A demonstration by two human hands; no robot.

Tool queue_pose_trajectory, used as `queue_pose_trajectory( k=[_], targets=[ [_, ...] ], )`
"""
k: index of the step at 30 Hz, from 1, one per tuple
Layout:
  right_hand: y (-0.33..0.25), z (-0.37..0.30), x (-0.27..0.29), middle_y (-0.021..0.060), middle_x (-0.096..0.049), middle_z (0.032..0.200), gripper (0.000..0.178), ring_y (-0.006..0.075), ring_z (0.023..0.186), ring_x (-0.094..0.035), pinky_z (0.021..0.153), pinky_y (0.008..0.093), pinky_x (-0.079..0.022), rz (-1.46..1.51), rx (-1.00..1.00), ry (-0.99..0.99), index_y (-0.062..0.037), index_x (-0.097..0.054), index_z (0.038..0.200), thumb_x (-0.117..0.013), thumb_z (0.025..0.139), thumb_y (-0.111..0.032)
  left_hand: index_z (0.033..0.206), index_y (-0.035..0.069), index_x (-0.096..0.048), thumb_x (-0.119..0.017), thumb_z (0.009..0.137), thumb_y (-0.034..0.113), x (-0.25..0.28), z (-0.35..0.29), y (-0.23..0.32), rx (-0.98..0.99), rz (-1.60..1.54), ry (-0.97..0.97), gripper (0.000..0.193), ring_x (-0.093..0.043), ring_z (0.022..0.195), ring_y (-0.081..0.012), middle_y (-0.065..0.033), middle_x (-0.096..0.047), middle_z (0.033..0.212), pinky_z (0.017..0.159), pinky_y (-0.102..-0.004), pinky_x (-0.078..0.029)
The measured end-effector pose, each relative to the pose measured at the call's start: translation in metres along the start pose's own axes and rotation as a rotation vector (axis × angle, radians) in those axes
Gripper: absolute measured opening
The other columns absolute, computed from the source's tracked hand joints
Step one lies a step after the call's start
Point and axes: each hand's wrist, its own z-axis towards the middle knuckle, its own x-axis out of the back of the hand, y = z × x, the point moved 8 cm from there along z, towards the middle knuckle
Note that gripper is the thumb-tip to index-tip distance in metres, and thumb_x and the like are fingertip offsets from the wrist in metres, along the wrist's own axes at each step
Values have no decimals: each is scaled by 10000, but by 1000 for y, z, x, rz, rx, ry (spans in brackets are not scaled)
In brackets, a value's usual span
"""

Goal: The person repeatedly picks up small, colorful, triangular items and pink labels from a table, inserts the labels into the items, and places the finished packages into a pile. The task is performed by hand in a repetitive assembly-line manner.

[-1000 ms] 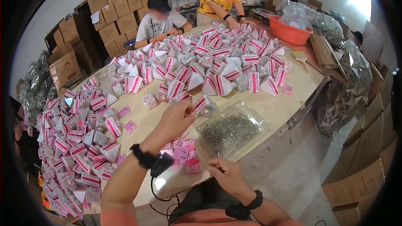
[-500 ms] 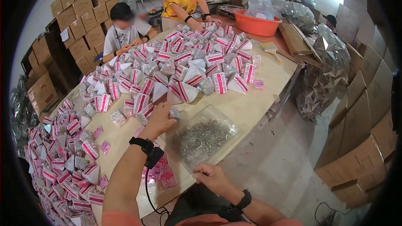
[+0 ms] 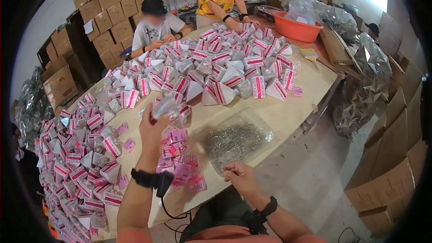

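My left hand (image 3: 152, 130) is raised over the table, its fingers closed round a small clear packet (image 3: 166, 108) with glittery contents, blurred by motion. Low at the table's near edge, my right hand (image 3: 240, 177) has thumb and fingertips pinched together; whatever tiny thing sits between them is too small to name. Just beyond it lies a flat clear plastic bag (image 3: 265, 137) with a heap of thin metal pins (image 3: 234, 141) on it. Pink printed cards (image 3: 182, 171) lie in a pile between my two forearms.
Wedge-shaped pink-and-white packs (image 3: 218, 91) heap across the table (image 3: 310, 78) and down its left side. Two people (image 3: 155, 29) handle packs at the far side. An orange basin (image 3: 297, 29) and a brush (image 3: 309, 54) are at the far right. Cartons (image 3: 387, 180) stand right.
My left hand has lifted the packet from beside the pile and drawn it back to the left. My right hand stays pinched near the pins. The view has shifted.
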Motion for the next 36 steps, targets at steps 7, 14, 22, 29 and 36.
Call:
queue_pose_trajectory(
  k=[7, 14, 22, 29, 36],
  targets=[
    [-22, 10, -21, 52, -621, 729, 131, 98, 653, -583, 594, 242, -472, -67, 33, 30, 24, -613, 932, -629, 823, -44, 1113, 1, -534, -523, 883, 75, 85, -97, -57, 330, -678, -52, 242, -611, 941, -235, -115, -625, 1003, 884, -366, -489],
    [-110, -28, -118, 88, -624, 749, 140, 128, 670, -595, 609, 261, -473, -272, 192, -283, 10, -601, 950, -624, 834, -64, 1116, 12, -490, -560, 873, 136, 71, -158, -20, 375, -680, 77, 281, -599, 951, -208, -102, -600, 1055, 856, -344, -485],
    [-128, -48, -193, 162, -606, 839, 167, 310, 752, -619, 647, 344, -487, -481, 422, -451, -11, -586, 978, -610, 825, -73, 1243, -30, -349, -621, 824, 41, 119, -181, -2, 205, -663, 246, 504, -550, 1057, -218, -145, -512, 1160, 953, -365, -441],
    [-133, -55, -221, 171, -615, 869, 175, 344, 784, -614, 661, 372, -488, -515, 482, -520, -9, -586, 993, -588, 834, -81, 1308, -26, -313, -605, 800, -26, 142, -190, 13, 81, -575, 305, 586, -511, 1103, -187, -115, -480, 1206, 976, -335, -412],
    [-140, -60, -233, 153, -629, 826, 149, 277, 718, -620, 638, 324, -484, -555, 647, -470, 19, -613, 959, -606, 820, -36, 1326, -12, -302, -597, 785, -41, 150, -196, 23, 39, -491, 364, 616, -507, 1104, -180, -112, -473, 1216, 952, -316, -426]
  ],
)
